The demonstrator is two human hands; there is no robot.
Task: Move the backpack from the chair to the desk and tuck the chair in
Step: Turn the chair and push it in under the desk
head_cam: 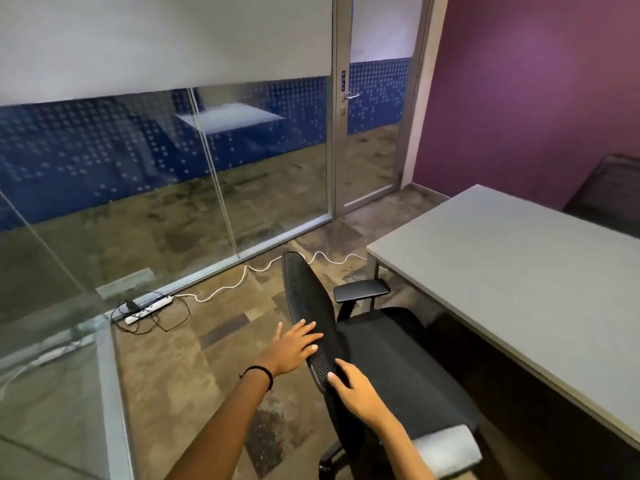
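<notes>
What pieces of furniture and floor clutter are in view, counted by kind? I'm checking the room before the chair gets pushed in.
Office chair, both hands on its mesh backrest, left hand, right hand: 1
Desk: 1
Power strip on the floor: 1
White cable running along the floor: 1
Total: 4
No backpack shows on chair or desk.
</notes>
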